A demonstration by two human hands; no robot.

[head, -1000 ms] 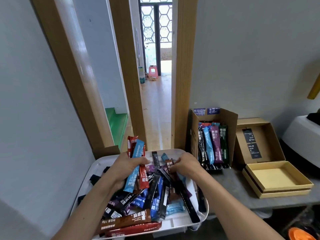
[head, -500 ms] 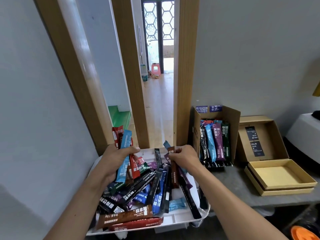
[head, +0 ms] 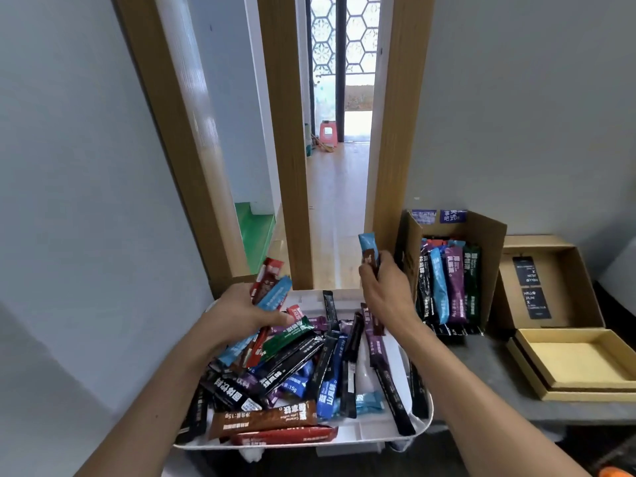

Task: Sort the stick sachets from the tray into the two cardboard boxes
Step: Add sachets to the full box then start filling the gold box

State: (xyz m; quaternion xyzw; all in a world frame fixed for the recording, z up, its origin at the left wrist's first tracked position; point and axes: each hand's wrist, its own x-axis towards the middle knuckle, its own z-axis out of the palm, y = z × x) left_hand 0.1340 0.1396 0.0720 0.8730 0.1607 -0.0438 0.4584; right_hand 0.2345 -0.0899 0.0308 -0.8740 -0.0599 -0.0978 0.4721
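Because it feeds both hands, white tray (head: 371, 433): under them, heaped with mixed stick sachets.
upright cardboard box (head: 490, 263): just right of the right hand, open face toward it for loading; sachets stand inside.
shallow cardboard box (head: 578, 359): farther right, looks empty.
left hand (head: 237, 315): curled round a red-and-blue bundle (head: 270, 287), likely pooling one sort.
right hand (head: 385, 294): raised, pinching blue and brown sachets (head: 367, 247), tips up.

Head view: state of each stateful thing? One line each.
left hand, grips red and blue sachets above the tray
right hand, pinches blue and brown sachets beside the tall box
tray, heaped with loose sachets
tall box, open, holds upright sachets
flat box, open, no sachets visible inside
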